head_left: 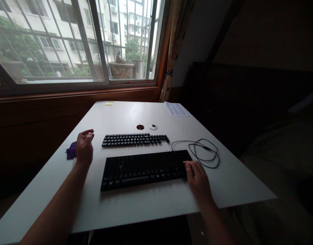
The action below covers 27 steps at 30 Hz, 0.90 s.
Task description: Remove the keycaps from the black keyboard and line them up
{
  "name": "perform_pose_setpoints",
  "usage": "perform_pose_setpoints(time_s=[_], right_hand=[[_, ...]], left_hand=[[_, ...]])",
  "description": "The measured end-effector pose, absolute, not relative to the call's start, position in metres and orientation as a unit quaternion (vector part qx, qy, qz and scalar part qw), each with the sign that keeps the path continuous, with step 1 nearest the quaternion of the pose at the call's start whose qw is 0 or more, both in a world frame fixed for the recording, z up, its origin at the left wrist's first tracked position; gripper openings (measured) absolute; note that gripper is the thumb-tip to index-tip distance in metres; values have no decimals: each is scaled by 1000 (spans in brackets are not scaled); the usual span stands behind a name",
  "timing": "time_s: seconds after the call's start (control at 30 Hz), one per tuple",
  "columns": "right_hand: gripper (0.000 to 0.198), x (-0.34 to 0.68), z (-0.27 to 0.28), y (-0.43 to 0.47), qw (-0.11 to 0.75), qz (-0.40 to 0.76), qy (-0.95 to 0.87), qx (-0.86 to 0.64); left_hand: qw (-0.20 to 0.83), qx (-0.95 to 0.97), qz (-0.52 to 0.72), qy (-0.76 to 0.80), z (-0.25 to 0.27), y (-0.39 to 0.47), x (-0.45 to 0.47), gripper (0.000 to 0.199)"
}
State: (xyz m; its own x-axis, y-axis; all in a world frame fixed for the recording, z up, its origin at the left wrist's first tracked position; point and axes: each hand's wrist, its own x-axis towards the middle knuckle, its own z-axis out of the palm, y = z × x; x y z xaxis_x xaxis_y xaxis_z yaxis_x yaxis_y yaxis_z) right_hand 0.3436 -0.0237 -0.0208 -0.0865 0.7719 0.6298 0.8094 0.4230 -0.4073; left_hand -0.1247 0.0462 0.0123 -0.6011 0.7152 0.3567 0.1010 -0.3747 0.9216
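Observation:
A black keyboard point(146, 169) lies on the white table, most of its upper area bare of keycaps and its bottom rows still showing keys. Behind it, loose black keycaps point(132, 139) are laid out in rows shaped like a keyboard. My right hand point(198, 178) is at the keyboard's right end with thumb and fingers pinched together; whatever is between them is too small to name. Raised over the table's left side, my left hand point(85, 148) has its fingers curled in toward the thumb, and I cannot make out what they hold. A purple cloth point(71, 150) lies beside it.
The keyboard's black cable point(203, 147) lies coiled on the right of the white table point(136, 212). Farther back are a round cable hole point(140, 127), its white cover point(153, 127), a printed sheet point(177, 109) and yellow sticky notes point(109, 103). A barred window stands beyond.

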Motion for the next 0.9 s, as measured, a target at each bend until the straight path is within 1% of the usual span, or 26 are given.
perform_pose_setpoints(time_s=[0.07,0.13,0.2,0.27,0.33,0.4,0.47,0.57,0.63,0.7,0.77,0.83,0.9], right_hand=[[17,343,-18,-26,418,-38,-734,-534],[18,343,-14,-29,425,-61,-732,-529],[18,342,-9,-34,431,-99,-719,-536],[19,340,-3,-40,443,-147,-683,-562],[22,334,4,-48,459,-159,-648,-586],[25,324,11,-54,477,-110,-645,-587],[26,307,19,-59,497,-38,-649,-574],[26,270,29,-62,497,80,-668,-549],[26,240,35,-60,491,165,-671,-530],[26,209,38,-57,476,253,-674,-505],[26,180,39,-53,472,316,-677,-468],[28,155,38,-49,454,351,-694,-435],[30,135,36,-46,436,358,-716,-411]], left_hand=[[184,412,738,502,35,36,-118,17],[210,460,699,505,60,21,-112,17],[246,526,625,521,80,1,-107,17],[291,560,552,544,88,-22,-104,14],[317,585,509,547,80,-45,-102,17],[302,629,457,551,59,-66,-99,21],[279,643,438,563,32,-85,-97,26],[275,619,442,588,-5,-104,-96,32],[270,614,445,593,-20,-111,-96,41],[264,628,430,593,-27,-115,-97,45],[256,637,424,590,-29,-115,-98,46],[244,643,424,590,-29,-115,-99,44],[256,635,430,589,-28,-114,-99,43]])
